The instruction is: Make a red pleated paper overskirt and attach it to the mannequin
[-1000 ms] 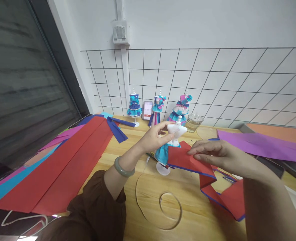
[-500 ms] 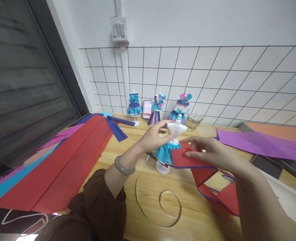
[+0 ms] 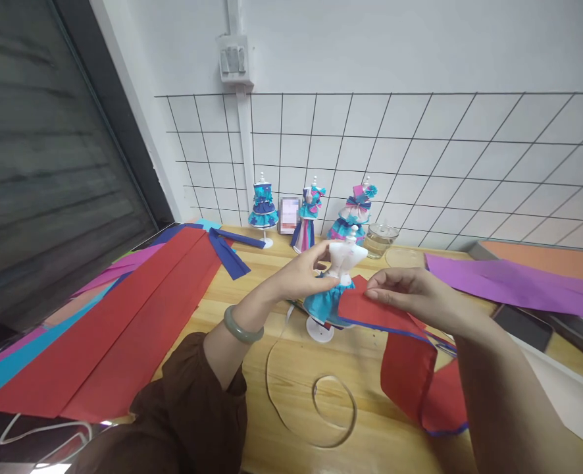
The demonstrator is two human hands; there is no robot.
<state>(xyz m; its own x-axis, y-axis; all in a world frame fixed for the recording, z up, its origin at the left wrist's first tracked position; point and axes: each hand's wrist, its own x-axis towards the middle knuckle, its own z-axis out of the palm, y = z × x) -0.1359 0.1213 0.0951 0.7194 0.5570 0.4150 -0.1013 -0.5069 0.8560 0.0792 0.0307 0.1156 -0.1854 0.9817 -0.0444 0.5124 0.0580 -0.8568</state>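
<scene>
A small white dress form (image 3: 347, 260) stands upright on a round white base, wearing a gathered turquoise skirt (image 3: 322, 303). My left hand (image 3: 307, 271) is closed around the form's torso from the left side. On the right, my right hand (image 3: 401, 288) pinches the upper edge of a red paper strip (image 3: 375, 311) with a blue border. One end of the strip lies against the right side of the skirt. The rest bends down and curls onto the table under my right forearm.
Three dressed miniature forms, including one in blue (image 3: 263, 207), stand by the wall near a phone (image 3: 289, 215) and a glass cup (image 3: 381, 240). Red sheets (image 3: 138, 329) lie left, a purple sheet (image 3: 508, 283) right. A thin cord (image 3: 316, 444) loops across the wooden table (image 3: 291, 408).
My right hand's fingers have closed to a tighter pinch on the strip's upper edge. The strip's hanging part has swung and now curves differently. My left hand stays on the form.
</scene>
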